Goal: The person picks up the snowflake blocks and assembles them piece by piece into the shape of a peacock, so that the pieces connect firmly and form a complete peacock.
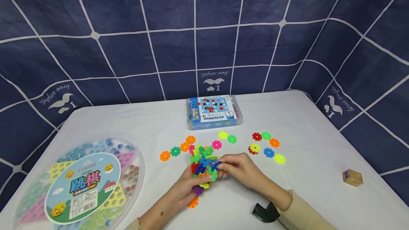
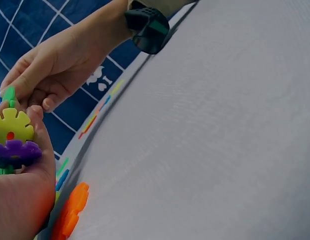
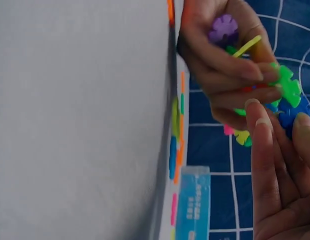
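Note:
A many-coloured cluster of interlocked plastic snowflake discs (image 1: 203, 162) is held in my left hand (image 1: 183, 186), with the thumb across its near side. My right hand (image 1: 244, 169) pinches a dark blue snowflake disc (image 3: 298, 110) at the cluster's right side, between thumb and fingers. In the right wrist view, that disc sits against a green disc (image 3: 289, 86). Beside the left palm, the left wrist view shows a purple disc (image 2: 17, 154) and a yellow disc (image 2: 14, 125) on the cluster. Fingers cover part of the cluster.
Loose snowflake discs, such as an orange one (image 1: 165, 156) and a blue one (image 1: 268, 152), lie beyond the hands. A round Chinese checkers set (image 1: 83, 187) is at left. Behind stands a clear-edged molecular model box (image 1: 213, 112). A wooden letter cube (image 1: 353, 178) lies right.

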### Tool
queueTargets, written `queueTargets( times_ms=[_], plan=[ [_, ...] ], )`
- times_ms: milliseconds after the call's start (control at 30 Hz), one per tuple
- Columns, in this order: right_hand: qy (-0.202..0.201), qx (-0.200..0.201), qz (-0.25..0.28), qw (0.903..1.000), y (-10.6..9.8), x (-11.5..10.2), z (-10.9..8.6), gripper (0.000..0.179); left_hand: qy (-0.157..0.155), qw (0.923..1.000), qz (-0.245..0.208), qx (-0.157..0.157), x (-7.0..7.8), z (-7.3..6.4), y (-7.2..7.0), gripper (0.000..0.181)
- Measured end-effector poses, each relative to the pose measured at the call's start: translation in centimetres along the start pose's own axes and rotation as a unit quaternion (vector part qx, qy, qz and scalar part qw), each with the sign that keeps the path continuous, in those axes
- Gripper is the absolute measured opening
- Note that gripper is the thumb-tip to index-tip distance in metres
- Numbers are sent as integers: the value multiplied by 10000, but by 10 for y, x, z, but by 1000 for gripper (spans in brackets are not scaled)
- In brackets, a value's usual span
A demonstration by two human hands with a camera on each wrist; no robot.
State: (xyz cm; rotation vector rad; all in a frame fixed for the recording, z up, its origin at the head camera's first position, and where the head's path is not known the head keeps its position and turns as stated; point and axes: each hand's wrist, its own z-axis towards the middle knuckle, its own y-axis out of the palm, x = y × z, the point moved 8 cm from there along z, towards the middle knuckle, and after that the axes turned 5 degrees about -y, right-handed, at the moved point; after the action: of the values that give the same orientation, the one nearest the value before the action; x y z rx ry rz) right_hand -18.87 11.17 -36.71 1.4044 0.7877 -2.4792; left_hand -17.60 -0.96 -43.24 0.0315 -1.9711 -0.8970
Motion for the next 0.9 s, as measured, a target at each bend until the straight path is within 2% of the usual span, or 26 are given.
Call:
queueTargets(
  times_ms=[133,200,233,300,400,433,500,600,667,767,900],
  plan=[
    [482,107,-420,9979,-18,5,1,10,44,9998,-104,186,2,0,-2,60],
    [759,271,-910,9926,-38,10,-1,10,72,9993,-213,306,3,1,-3,60],
    [895,395,-1319,9864,-50,13,-2,10,104,9990,-260,359,4,1,-4,59],
    [1253,674,-2265,9636,-76,20,-7,12,151,9981,-400,444,5,1,-5,57],
    [1921,712,-3430,9167,-102,37,-18,22,193,9970,-583,462,6,1,-6,55],
    [2146,595,-3622,9051,-106,43,-21,26,195,9968,-623,465,6,0,-6,54],
    [2450,348,-3769,8926,-108,53,-26,31,206,9962,-688,485,6,1,-7,54],
    [2592,236,-3728,8907,-107,60,-29,32,195,9960,-710,513,5,0,-8,55],
    [2559,258,-3661,8943,-107,59,-28,29,191,9960,-689,533,4,0,-9,55],
    [2521,226,-3578,8989,-106,55,-26,24,207,9960,-676,548,5,0,-9,57],
    [2334,110,-3775,8960,-105,45,-24,13,209,9954,-703,621,3,1,-10,55]
  ],
)
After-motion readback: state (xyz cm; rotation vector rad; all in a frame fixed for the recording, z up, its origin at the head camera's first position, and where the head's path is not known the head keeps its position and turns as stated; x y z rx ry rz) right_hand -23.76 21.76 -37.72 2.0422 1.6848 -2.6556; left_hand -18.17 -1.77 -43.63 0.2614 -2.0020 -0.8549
